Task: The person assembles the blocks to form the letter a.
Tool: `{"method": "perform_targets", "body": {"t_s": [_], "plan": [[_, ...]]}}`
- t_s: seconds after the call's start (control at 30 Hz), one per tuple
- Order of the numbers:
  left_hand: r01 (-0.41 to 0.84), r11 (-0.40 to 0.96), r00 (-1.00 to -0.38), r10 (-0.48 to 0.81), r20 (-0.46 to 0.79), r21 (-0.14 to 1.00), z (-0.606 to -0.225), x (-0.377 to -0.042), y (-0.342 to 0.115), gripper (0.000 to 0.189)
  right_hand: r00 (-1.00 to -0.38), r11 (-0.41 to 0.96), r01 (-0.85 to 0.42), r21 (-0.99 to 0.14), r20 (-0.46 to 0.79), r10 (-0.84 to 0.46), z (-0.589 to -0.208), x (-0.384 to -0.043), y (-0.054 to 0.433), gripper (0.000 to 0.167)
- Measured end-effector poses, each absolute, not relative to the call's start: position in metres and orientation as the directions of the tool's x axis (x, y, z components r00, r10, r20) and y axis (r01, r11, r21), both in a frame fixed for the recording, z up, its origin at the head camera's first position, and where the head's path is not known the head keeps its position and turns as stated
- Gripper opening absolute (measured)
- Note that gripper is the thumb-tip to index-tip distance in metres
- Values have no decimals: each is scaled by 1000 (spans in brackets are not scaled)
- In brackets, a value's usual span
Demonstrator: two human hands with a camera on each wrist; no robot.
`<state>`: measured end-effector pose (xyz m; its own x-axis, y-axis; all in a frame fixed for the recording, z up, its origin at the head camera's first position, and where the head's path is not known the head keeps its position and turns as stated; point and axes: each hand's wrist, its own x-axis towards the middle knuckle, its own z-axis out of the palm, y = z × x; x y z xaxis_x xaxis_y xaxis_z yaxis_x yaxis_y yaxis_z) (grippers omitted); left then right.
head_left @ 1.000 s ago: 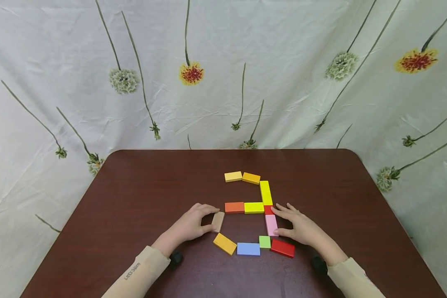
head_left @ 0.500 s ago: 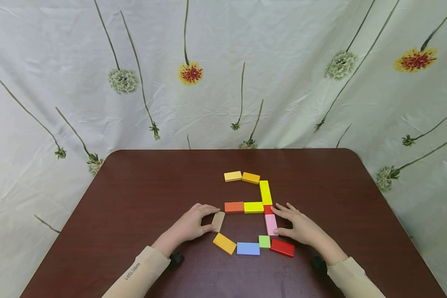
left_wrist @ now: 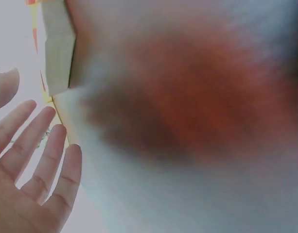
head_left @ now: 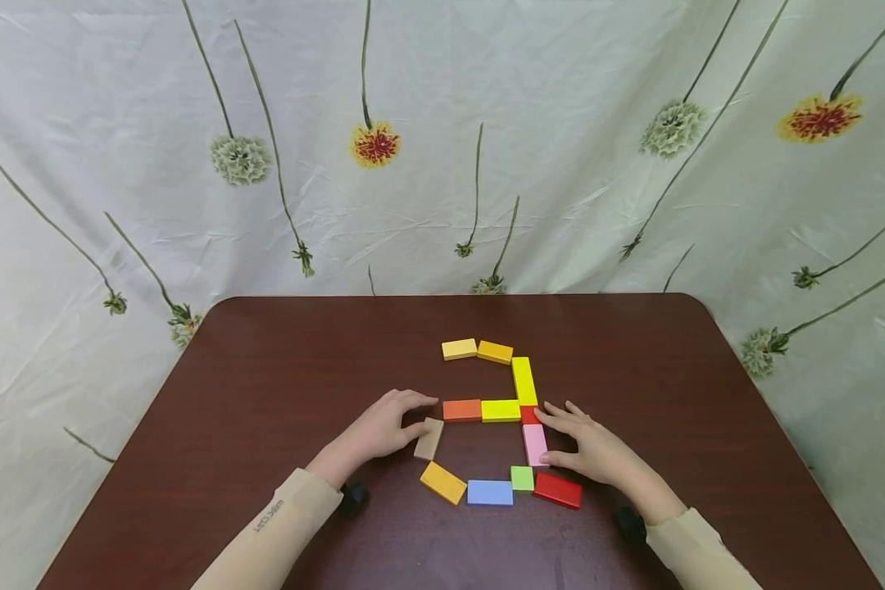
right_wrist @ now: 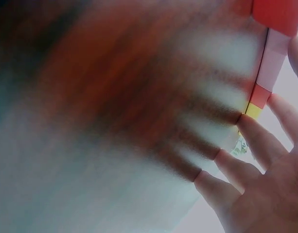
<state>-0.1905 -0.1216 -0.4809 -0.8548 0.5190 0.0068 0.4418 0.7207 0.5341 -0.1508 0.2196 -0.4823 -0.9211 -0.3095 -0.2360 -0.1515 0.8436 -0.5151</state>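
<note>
My left hand (head_left: 376, 428) has its fingers extended, the index tip by the left end of an orange-red block (head_left: 461, 410). Its thumb tip is right at a beige wooden block (head_left: 428, 441). In the left wrist view the fingers are spread, apart from that beige block (left_wrist: 60, 46). My right hand (head_left: 597, 451) lies with fingers spread, index tip at a small red block (head_left: 528, 415) and thumb tip at the lower end of a pink block (head_left: 534, 442). In the right wrist view, fingertips rest on the table beside the pink block (right_wrist: 273, 63).
Yellow blocks (head_left: 524, 381) and two orange-yellow ones (head_left: 495, 352) continue the row at the top. Along the bottom lie an orange block (head_left: 442, 483), a blue block (head_left: 490, 492), a green block (head_left: 521, 478) and a larger red block (head_left: 557, 491). All are on the dark table (head_left: 302, 352).
My left index finger has come off the beige block's upper end and straightened upward; the grip there has loosened. The right hand has stayed in place.
</note>
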Motion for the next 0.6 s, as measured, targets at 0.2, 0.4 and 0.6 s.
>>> {"method": "perform_targets", "body": {"t_s": [0.2, 0.4, 0.6], "plan": [[390, 750, -874, 485, -43, 534, -477, -210, -105, 34, -921, 842, -164, -514, -227, -318, -482, -150, 220, 73], [396, 736, -860, 507, -59, 549, -475, -220, -91, 28, -920, 840, -171, -514, -221, -322, -482, -151, 221, 73], [443, 722, -841, 540, -33, 531, -480, -224, -86, 27, -921, 840, -174, -514, -218, -324, -482, -151, 221, 73]]}}
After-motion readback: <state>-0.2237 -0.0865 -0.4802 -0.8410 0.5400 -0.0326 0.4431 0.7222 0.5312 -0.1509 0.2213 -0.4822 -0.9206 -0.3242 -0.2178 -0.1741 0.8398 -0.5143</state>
